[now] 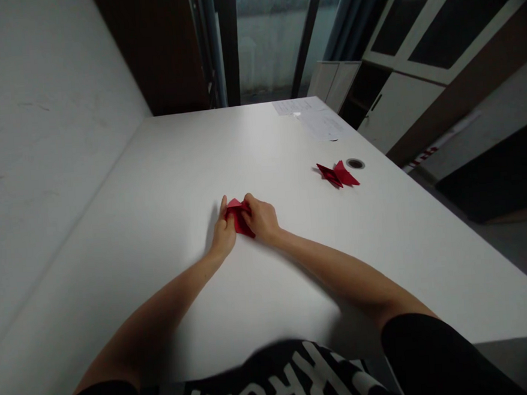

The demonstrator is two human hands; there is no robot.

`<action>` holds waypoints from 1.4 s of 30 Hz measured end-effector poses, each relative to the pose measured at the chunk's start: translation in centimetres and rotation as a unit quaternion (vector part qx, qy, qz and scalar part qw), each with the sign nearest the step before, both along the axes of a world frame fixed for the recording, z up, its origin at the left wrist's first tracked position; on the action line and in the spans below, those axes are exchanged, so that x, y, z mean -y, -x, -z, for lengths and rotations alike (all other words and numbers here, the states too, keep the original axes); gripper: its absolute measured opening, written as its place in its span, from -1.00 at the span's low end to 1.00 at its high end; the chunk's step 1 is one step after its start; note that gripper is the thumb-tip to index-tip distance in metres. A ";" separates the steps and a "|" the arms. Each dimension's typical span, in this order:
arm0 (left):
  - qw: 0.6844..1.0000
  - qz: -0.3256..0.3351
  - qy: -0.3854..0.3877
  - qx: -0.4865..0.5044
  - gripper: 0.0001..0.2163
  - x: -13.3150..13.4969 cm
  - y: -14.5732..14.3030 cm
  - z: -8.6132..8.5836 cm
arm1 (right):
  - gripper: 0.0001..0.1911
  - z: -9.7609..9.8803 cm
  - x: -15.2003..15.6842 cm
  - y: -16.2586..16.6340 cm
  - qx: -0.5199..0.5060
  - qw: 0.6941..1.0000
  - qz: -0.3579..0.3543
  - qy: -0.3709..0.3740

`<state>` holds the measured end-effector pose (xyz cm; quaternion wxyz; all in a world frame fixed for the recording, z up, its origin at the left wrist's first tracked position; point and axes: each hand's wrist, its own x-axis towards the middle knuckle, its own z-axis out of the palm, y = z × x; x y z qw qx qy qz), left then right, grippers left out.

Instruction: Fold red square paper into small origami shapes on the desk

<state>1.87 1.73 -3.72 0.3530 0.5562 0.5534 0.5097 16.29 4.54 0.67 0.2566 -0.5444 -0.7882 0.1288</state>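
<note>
Between my two hands is a partly folded piece of red paper (pixel 244 224), its top flap a lighter pinkish red. My left hand (pixel 224 231) grips its left edge, thumb on the paper and index finger stretched upward beside it. On the right edge, my right hand (pixel 261 220) pinches the paper with curled fingers. Parts of the folds are hidden behind the fingers. Farther off to the right, a folded red paper shape (pixel 338 174) with pointed, wing-like flaps rests by itself on the white table (pixel 172 186).
A round cable grommet (pixel 355 163) is set in the tabletop near the red shape. White paper sheets (pixel 319 124) lie at the far right corner. A white wall (pixel 49 104) borders the table on the left. White cabinets (pixel 404 103) stand beyond its right side.
</note>
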 end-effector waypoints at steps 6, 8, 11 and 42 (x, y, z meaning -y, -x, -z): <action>1.000 0.006 -0.004 -0.009 -0.41 0.4 0.4 -0.6 | -0.63 0.5 -1.0 -0.8 -0.129 0.991 -0.034 0.004; 1.000 0.007 -0.012 -0.008 -0.43 0.4 0.6 -0.6 | -0.61 0.6 -1.3 -1.1 -0.159 0.985 -0.061 0.021; 0.999 0.018 -0.017 0.037 -0.48 0.1 1.2 -0.6 | -0.58 0.9 -1.8 -1.7 -0.205 0.971 -0.110 0.059; 0.849 0.233 -0.042 -0.471 -0.37 -1.7 7.6 -0.5 | -0.72 1.3 -2.4 -3.0 0.174 0.928 -0.310 -0.115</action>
